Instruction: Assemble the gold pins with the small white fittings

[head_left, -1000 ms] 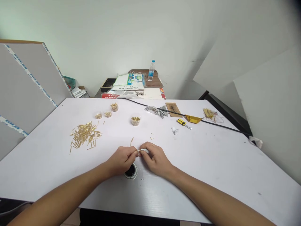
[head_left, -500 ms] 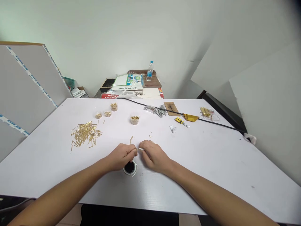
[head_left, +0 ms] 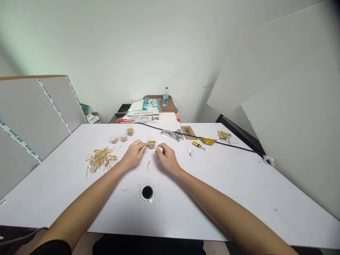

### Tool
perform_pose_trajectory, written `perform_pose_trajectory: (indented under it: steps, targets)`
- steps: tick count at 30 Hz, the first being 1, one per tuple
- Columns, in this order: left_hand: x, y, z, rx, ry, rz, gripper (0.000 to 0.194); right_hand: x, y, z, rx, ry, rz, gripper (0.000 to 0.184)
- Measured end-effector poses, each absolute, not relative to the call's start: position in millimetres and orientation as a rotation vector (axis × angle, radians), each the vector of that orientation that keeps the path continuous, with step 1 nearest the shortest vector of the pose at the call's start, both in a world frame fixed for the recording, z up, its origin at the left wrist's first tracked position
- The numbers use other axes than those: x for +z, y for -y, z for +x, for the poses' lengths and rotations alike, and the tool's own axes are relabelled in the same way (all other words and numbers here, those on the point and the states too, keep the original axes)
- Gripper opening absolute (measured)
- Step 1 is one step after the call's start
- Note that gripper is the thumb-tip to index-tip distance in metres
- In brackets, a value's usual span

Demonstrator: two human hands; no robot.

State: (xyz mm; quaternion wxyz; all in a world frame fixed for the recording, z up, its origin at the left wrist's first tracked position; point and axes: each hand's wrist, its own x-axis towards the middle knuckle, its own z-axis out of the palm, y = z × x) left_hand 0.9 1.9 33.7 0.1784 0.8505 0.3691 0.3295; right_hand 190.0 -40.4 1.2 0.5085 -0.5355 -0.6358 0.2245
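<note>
A small clear cup (head_left: 151,144) filled with short gold-coloured metal pieces stands between my hands. My left hand (head_left: 136,153) is at its left side, thumb and forefinger pinched together by the rim; what they hold, if anything, is too small to make out. On the cup's right, my right hand (head_left: 168,158) is closed, with a small white strip (head_left: 158,148) showing at its fingertips. Two thin gold pins (head_left: 148,164) lie on the table below the cup. Further left spreads a pile of gold pins (head_left: 100,158).
A round black-centred cable hole (head_left: 147,192) is near the front. Three small cups, one a taller cup (head_left: 130,131), stand back left. A yellow-black screwdriver (head_left: 199,146), a brown card (head_left: 189,132) and a black cable (head_left: 239,147) lie to the right. A water bottle (head_left: 165,97) stands behind.
Both hands have moved forward from above the cable hole to either side of the cup, and apart from each other. The thin piece stretched between them no longer shows. The view has tilted upward.
</note>
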Motion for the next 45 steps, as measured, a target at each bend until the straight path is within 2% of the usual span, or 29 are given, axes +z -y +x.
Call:
perform_pose_trajectory:
  steps: [3, 8, 18, 29, 45]
  targets:
    - [17.3, -3.4, 0.1, 1.06, -1.056, 2.421, 0.031, -7.2, 34.8, 185.1, 0.536, 1.532, -1.244, 0.02]
    - [3.5, 2.0, -5.0, 1.009, -0.907, 2.464, 0.032, -18.9, 36.3, 191.7, 0.54, 1.684, -1.151, 0.02]
    - [-1.4, -5.2, 1.9, 0.825, -0.948, 2.496, 0.026, -18.6, 28.8, 189.7, 0.627, 1.71, -1.16, 0.019]
    - [-1.8, -7.0, 4.2, 0.793, -0.881, 2.488, 0.025, -19.1, 27.4, 192.1, 0.647, 1.693, -1.204, 0.019]
    - [7.4, -8.7, 3.8, 0.671, -0.849, 2.504, 0.029, -19.1, 30.4, 193.8, 0.491, 1.854, -1.114, 0.012]
